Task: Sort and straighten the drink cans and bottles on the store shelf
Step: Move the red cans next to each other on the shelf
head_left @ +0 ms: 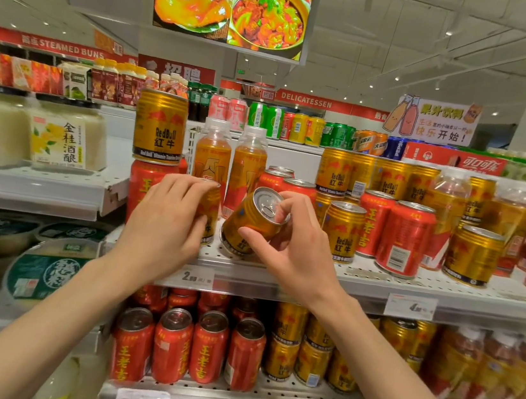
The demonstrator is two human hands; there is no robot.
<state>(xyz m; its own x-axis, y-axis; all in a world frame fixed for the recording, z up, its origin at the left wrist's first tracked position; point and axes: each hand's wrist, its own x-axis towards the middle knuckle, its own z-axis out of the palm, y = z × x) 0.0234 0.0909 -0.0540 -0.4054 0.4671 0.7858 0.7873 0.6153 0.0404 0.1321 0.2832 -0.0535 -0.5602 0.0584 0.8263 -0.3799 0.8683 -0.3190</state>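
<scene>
Cans and bottles on the middle shelf (377, 283) are mixed; by my reading the sort is barely past its start. At the far left a gold Red Bull can (160, 125) stands stacked on a red can (143, 183). Two amber bottles (231, 158) stand upright behind my hands. To the right, gold and red cans alternate with no clear grouping: a gold can (342, 231), then red cans (405, 240), another gold can (471, 255), more bottles (448, 207) among stacked gold cans further back.

My right hand (295, 247) grips a tilted gold can (252, 221) at the near shelf edge, thumb on its side, fingers curled round the rim; the lid faces up and toward me, the base near or on the shelf, I cannot tell which. My left hand (165, 216) is wrapped round another gold can (210, 215), upright as far as I can see, mostly hidden by the fingers.

Left to do, I judge: stand the tilted can up, gather gold with gold, red with red, bottles together, labels forward.

Lower shelf (229, 395) looks tidier: red cans (182, 346) in a row at left, gold cans (311, 356) beside them, bottles (480, 368) at right, blurred.

Gold cans are short, ribbed, silver pull-tab lids, red bull mark, black band at base.
</scene>
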